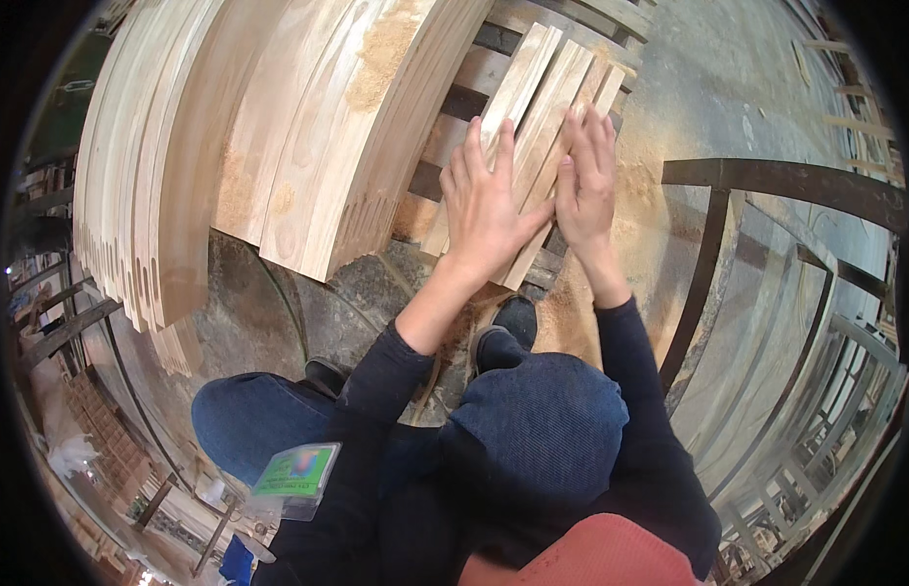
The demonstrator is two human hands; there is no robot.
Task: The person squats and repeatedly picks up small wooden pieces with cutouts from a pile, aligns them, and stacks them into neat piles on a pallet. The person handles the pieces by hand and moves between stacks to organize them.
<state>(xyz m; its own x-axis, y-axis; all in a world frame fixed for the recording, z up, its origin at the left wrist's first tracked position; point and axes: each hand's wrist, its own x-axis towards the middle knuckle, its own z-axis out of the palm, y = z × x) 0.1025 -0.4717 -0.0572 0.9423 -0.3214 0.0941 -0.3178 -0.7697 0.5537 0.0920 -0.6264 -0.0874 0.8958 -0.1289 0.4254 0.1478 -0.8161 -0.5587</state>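
Observation:
Several pale wooden strips (547, 122) lie side by side on a slatted wooden pallet (461, 103), with narrow gaps between them. My left hand (489, 203) rests over the strips, palm down, its fingers stretched and the thumb spread toward the other hand. Along the right edge of the same strips, my right hand (588, 190) is held with its fingers extended. Neither hand is wrapped round a strip. The palms and fingers hide the middle of the strips.
Left of the strips stands a tall stack of wooden boards (308, 127) with slotted ends and sawdust (386, 59) on top. Another board stack (142, 176) is farther left. A dark metal frame (713, 176) stands to the right. Sawdust covers the floor near my feet.

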